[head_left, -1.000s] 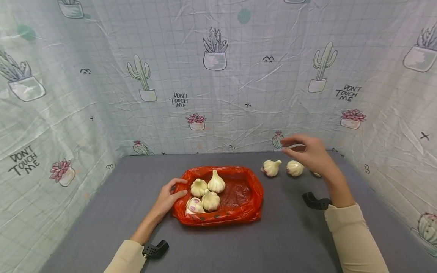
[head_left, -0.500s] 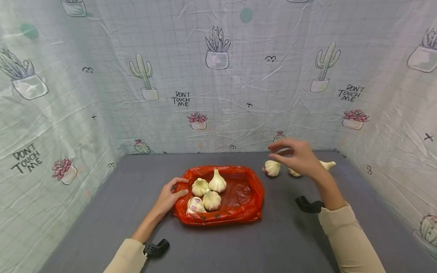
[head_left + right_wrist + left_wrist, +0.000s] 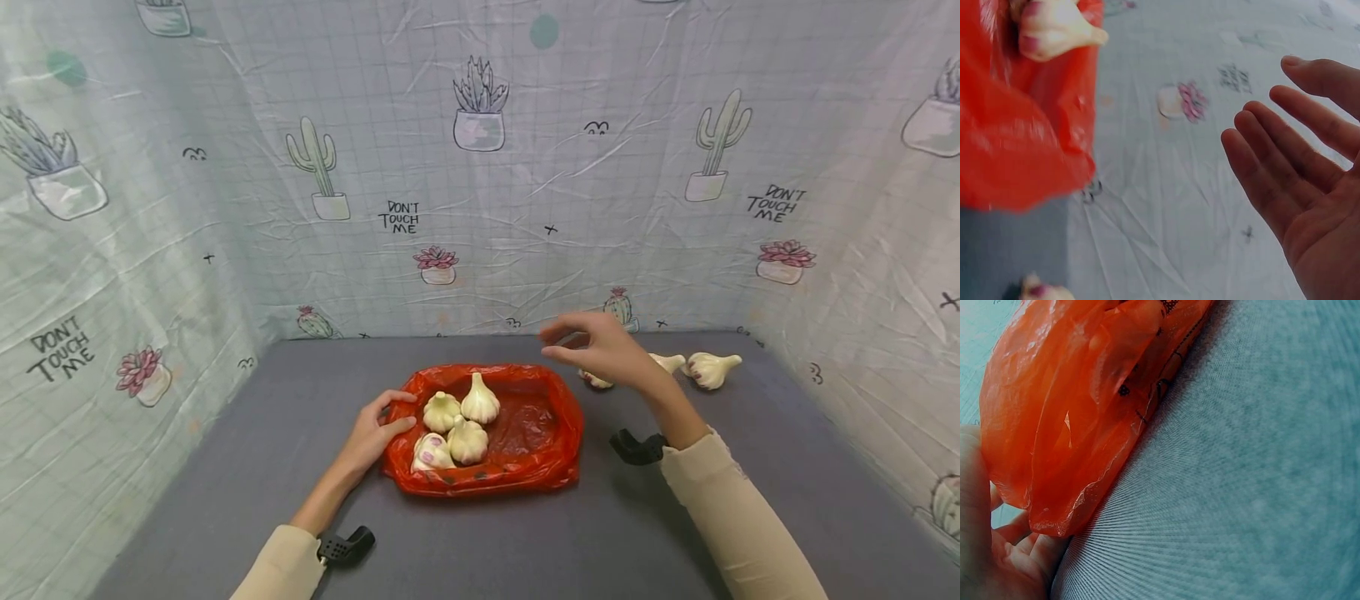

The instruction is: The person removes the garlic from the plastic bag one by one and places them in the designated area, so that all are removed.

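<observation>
A red plastic bag [image 3: 555,475] lies spread with its mouth facing up. Several garlic bulbs [image 3: 467,440] sit in its left half. My left hand [image 3: 370,429] holds the bag's left end, its thumb and fingers at the rim; part of the fingers is hidden behind the plastic in the left wrist view. Raised above the table, just right of the bag, is my right hand [image 3: 592,346]. Its fingers are apart from the thumb and nothing is between them. In the right wrist view a bulb [image 3: 1054,31] shows in the bag's mouth.
Behind and beyond my right hand, three garlic bulbs [image 3: 712,369] stand in a row on the grey table [image 3: 480,550], two of them partly covered by the hand and forearm. A patterned cloth [image 3: 487,208] hangs around the back and sides.
My right hand has travelled left from over the loose bulbs toward the bag, uncovering the rightmost bulb. The left hand and the bag stay about where they were.
</observation>
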Demonstrator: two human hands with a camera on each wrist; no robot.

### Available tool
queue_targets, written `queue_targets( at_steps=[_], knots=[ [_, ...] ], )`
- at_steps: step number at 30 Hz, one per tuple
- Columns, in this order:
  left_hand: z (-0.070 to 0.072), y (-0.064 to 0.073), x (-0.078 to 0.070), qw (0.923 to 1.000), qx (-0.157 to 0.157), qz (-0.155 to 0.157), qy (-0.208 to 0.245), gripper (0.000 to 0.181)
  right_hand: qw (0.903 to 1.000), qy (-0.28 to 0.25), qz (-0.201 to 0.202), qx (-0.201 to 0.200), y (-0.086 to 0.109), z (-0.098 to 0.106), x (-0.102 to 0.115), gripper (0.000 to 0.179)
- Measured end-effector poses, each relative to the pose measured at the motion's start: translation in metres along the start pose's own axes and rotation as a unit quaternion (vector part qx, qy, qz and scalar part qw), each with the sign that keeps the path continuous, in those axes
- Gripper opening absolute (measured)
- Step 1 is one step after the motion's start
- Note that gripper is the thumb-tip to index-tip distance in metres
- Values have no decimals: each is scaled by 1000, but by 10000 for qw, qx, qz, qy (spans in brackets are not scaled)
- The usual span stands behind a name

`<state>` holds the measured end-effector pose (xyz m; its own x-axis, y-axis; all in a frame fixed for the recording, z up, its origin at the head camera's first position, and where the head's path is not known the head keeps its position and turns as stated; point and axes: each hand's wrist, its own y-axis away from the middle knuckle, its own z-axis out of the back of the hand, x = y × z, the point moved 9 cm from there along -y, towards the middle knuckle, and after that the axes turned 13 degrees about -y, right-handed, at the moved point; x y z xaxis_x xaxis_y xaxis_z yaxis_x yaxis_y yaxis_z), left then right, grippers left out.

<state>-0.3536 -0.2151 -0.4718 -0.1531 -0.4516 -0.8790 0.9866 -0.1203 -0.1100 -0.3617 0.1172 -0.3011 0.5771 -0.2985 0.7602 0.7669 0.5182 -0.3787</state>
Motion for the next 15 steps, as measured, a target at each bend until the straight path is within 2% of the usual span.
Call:
queue_targets(
  at_steps=[8, 15],
  knots=[
    [1, -1, 1, 10000, -35, -43, 13, 36, 9965, 188, -193, 797, -38, -41, -4, 27],
    [1, -1, 1, 10000, -64, -22, -73, 36, 9910, 238, -333, 1275, -61, -68, -9, 30]
  ],
)
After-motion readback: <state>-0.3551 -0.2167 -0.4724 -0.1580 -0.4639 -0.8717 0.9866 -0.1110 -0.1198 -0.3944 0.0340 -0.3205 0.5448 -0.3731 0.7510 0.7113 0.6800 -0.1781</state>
